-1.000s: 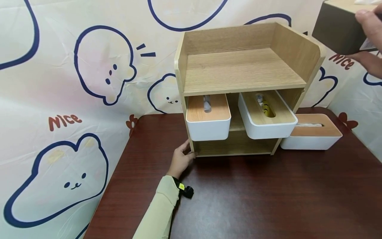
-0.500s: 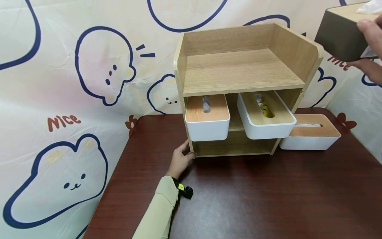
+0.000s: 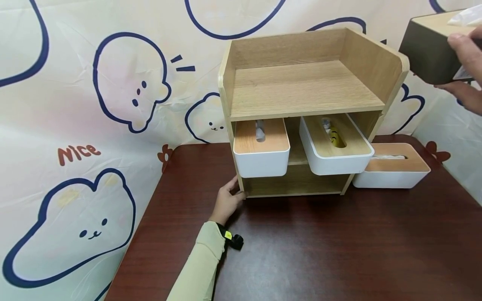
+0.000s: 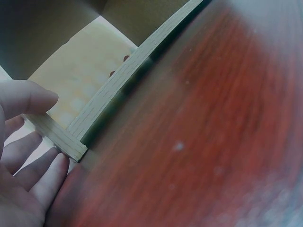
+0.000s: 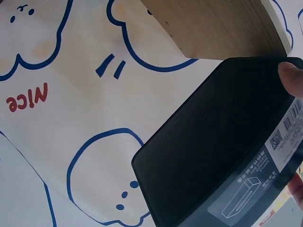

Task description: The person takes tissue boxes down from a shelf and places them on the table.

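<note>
At the lower left front corner of a wooden shelf [image 3: 308, 88], my left hand [image 3: 226, 201] grips the side panel. The left wrist view has the thumb [image 4: 35, 98] on the panel's inner side and the fingers along its outer side. Up at the right, my right hand [image 3: 465, 62] holds a dark grey tissue box [image 3: 425, 52] with a wooden lid and a white tissue sticking out. Its dark underside and printed label [image 5: 241, 184] face the right wrist camera. The box is off the table, by the shelf's upper right side; part of the hand is out of frame.
Two white tissue boxes with wooden lids, a left one [image 3: 261, 163] and a right one [image 3: 337, 163], jut out of the shelf's middle level. Another white tissue box [image 3: 391, 179] stands on the brown table [image 3: 301, 246] right of the shelf. A patterned cloth [image 3: 113, 83] hangs behind.
My right hand has lowered slightly with the dark tissue box. My left hand stays on the shelf's corner, and the white boxes have not moved.
</note>
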The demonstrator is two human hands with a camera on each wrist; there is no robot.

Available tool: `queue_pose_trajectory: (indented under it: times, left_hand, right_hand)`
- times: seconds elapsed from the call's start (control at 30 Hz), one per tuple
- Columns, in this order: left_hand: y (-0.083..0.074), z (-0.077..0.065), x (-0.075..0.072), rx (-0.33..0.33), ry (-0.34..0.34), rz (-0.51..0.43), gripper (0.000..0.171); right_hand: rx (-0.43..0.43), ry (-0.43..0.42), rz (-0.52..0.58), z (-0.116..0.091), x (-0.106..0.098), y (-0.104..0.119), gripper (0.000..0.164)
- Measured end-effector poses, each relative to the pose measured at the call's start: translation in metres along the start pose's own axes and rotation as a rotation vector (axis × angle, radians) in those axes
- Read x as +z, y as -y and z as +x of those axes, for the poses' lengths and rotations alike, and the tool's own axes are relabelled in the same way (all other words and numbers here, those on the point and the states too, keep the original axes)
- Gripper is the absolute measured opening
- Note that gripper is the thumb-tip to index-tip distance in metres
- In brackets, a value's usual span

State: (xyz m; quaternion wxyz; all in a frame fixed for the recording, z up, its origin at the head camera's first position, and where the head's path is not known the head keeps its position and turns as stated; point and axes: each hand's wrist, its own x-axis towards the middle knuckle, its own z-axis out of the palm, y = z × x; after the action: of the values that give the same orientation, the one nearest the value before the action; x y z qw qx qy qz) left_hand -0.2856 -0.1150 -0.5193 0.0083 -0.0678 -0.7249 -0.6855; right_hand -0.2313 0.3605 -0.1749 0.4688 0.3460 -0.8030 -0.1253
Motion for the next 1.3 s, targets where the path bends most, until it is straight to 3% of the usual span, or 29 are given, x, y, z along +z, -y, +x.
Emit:
queue_pose_trajectory:
  times: [0.2,0.33,0.47,0.9,1.3]
  left_hand:
    - [-0.004,0.001,-0.001,-0.014,0.022,-0.006,0.072]
    - [-0.007,0.002,-0.003,-0.028,0.035,-0.003,0.072]
    - [-0.006,0.002,-0.002,-0.032,0.031,-0.001,0.072]
    - [-0.003,0.001,0.0,0.024,-0.012,-0.002,0.071]
    - [-0.004,0.0,0.0,0.02,-0.006,-0.007,0.07]
  right_hand:
    - [0.012,-0.023,-0.009,-0.005,0.003,0.0,0.066]
    - [0.04,0.011,-0.016,-0.007,0.002,0.005,0.059]
    - [0.069,0.04,-0.018,-0.009,0.002,0.01,0.103]
    - [0.056,0.028,0.02,-0.019,0.004,0.014,0.095]
    - [0.085,0.013,0.051,-0.033,0.007,0.023,0.085]
